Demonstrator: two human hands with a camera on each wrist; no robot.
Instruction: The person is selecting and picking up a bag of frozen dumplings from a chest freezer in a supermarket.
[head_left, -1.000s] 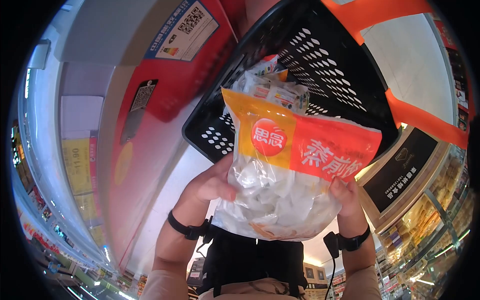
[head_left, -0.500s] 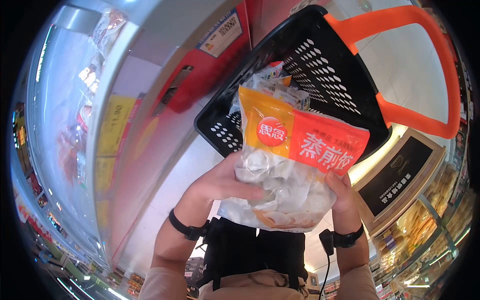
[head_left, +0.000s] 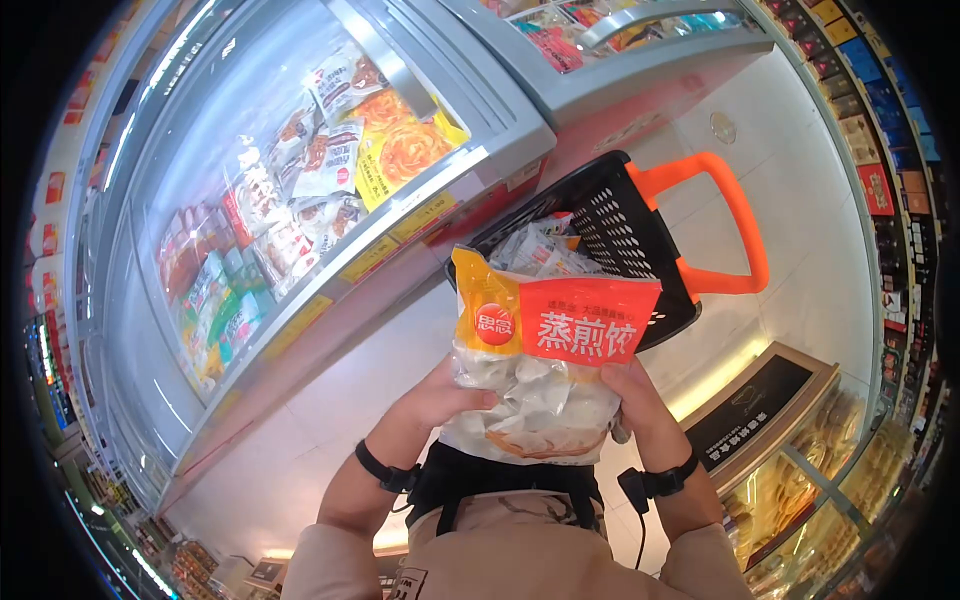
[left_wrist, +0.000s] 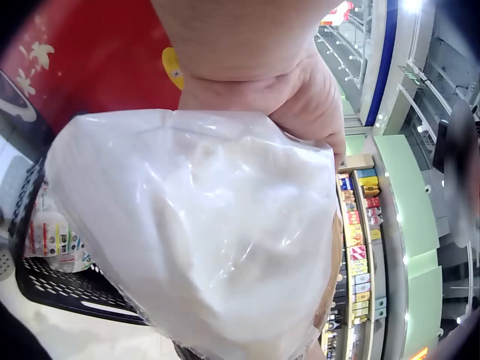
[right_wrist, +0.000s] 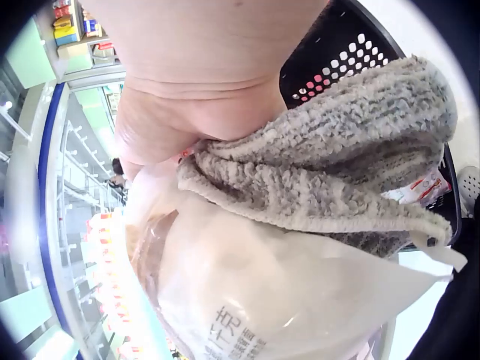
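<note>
Both hands hold a clear plastic bag of frozen dumplings (head_left: 590,320) in front of the body, its orange and red printed band uppermost. My left hand (head_left: 440,395) grips the bag's left side, thumb across the front. On the other side, my right hand (head_left: 630,392) grips it near the red band's lower corner. A grey fluffy cloth (right_wrist: 322,172) is tucked under the right palm against the back of the bag, in the right wrist view. Just beyond the bag stands a black shopping basket (head_left: 625,225), holding several plastic packages (head_left: 540,250).
A glass-topped freezer (head_left: 330,280) with bagged frozen food fills the left side. The basket's orange handle (head_left: 755,240) sticks out to the right. Bakery shelves (head_left: 790,500) with a black sign (head_left: 755,410) stand at the lower right, over pale floor tiles (head_left: 350,390).
The head view has swung back and left, bringing the freezer's contents into sight and making the basket appear smaller. The bag stays in both hands, now more squarely facing the camera.
</note>
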